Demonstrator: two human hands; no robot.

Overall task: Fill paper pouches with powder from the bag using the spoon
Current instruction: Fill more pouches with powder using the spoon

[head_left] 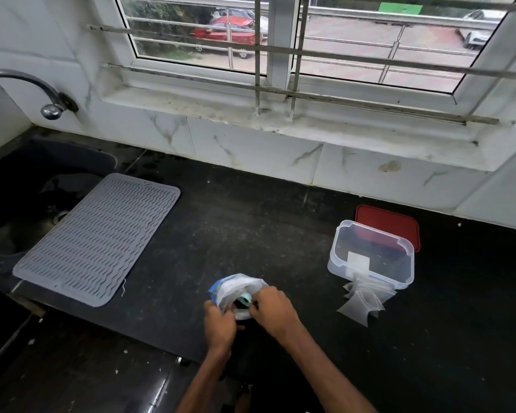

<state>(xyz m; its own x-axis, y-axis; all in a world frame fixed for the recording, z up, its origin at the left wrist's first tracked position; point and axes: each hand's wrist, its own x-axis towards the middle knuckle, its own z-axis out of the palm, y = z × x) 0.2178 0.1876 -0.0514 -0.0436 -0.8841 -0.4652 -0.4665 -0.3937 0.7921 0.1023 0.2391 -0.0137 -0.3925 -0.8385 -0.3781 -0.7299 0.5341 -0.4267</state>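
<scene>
A clear plastic bag (236, 286) with a blue zip edge stands on the black counter near the front edge. My left hand (219, 323) pinches its near left rim and my right hand (273, 308) pinches its right rim, holding the mouth apart. A pale teal spoon (245, 300) shows inside the bag's mouth between my hands. Several translucent paper pouches (362, 302) lie in a loose pile to the right, apart from both hands. The powder itself is hard to make out inside the bag.
A clear plastic container (338, 257) holding one white pouch stands behind the pile, with its red lid (399, 222) flat behind it. A grey ribbed mat (99, 239) lies at the left, partly over the sink (15, 204) under a tap (51, 110).
</scene>
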